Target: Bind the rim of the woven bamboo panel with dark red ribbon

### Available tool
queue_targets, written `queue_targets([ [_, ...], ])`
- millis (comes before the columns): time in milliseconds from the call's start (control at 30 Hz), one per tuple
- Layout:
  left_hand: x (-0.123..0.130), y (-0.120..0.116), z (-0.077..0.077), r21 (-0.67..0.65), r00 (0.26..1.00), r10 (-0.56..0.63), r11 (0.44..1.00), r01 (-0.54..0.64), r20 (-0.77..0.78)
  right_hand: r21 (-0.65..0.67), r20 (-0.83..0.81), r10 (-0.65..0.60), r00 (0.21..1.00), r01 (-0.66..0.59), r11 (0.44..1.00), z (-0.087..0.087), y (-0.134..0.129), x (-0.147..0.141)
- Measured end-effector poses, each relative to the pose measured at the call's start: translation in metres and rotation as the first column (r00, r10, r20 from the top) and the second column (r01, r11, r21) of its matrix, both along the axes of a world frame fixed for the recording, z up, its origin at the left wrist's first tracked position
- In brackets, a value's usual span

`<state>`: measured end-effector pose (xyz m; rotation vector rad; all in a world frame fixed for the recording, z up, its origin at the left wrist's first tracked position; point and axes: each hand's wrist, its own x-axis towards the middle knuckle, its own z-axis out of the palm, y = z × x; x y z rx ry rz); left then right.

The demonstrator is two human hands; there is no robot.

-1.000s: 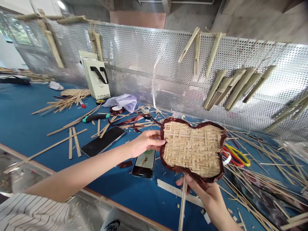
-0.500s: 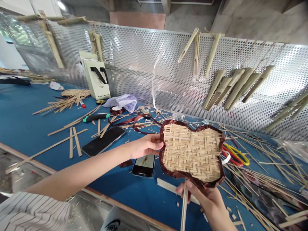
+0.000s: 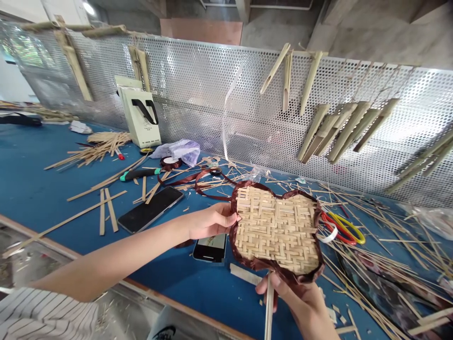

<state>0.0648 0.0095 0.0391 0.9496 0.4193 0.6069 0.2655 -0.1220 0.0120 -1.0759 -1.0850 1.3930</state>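
Observation:
A woven bamboo fan with a wavy outline and dark brown ribbon along its rim is held up over the table. My left hand pinches its left edge between thumb and fingers. Below it, my right hand is closed around the top of the pale handle, just under the ribbon edge. A loose brown ribbon trails over the table from a roll toward the fan's upper left. Behind my left hand lies a phone with a lit screen.
A dark phone, a black-and-green cutter and bamboo strips lie on the blue table. Scissors with red and yellow handles are right of the fan. A paper bag stands by the perforated metal screen.
The fan and both hands have shifted slightly left and down in view. My grip on the rim and handle stays the same.

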Motion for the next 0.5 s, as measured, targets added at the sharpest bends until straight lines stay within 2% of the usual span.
queue_targets([
  [100, 0.0009, -0.0009, -0.0011, -0.036, 1.0, -0.002, 0.999, 0.003, 0.028, 0.002, -0.005, -0.001, 1.0, 0.001, 1.0, -0.0037, 0.0, 0.0005],
  [500, -0.0005, -0.0032, -0.0042, -0.011, 0.999, 0.045, 0.999, -0.045, -0.007, 0.016, -0.028, 0.011, 1.0, -0.011, 1.0, -0.004, -0.0017, -0.001],
])
